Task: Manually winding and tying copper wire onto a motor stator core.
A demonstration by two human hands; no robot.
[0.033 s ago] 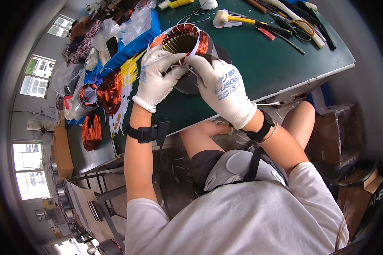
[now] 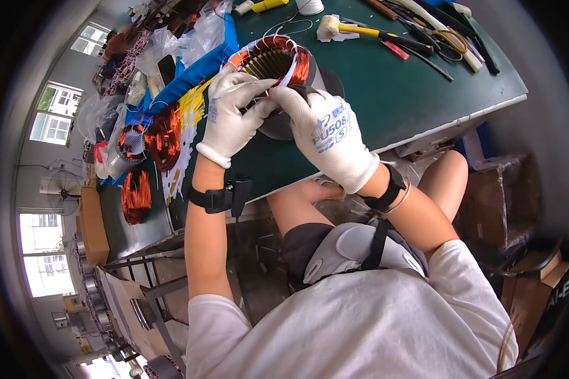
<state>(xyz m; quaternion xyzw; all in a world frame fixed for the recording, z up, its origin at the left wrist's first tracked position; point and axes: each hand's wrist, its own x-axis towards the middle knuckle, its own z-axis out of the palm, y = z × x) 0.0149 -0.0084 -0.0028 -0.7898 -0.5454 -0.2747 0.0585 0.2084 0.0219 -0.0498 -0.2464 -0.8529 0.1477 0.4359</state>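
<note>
A motor stator (image 2: pixel 308 66) with a ring of orange copper windings, white ties and a slotted bore stands on the green bench. My left hand (image 2: pixel 232 114), in a white glove, is closed at the near left part of its rim, thumb and index finger pinched. Opposite it, my right hand (image 2: pixel 325 126), also gloved, has its thumb and fingers pressed together close to the left fingertips. Whatever lies between the fingers is hidden. A dark piece (image 2: pixel 305 91) shows by the right fingers; its kind is unclear. A white strip (image 2: pixel 289 76) crosses the windings just above the fingertips.
A yellow-handled mallet (image 2: pixel 360 29) and several other tools lie at the back right. To the left are loose copper coils (image 2: pixel 136 197), yellow and white strips (image 2: pixel 186 126), a blue bin (image 2: pixel 189 72) and a smaller stator (image 2: pixel 131 142). The bench edge (image 2: pixel 449 124) runs before me.
My right hand has shifted slightly left, its fingertips closer to those of my left hand. The left hand and the stator look unmoved.
</note>
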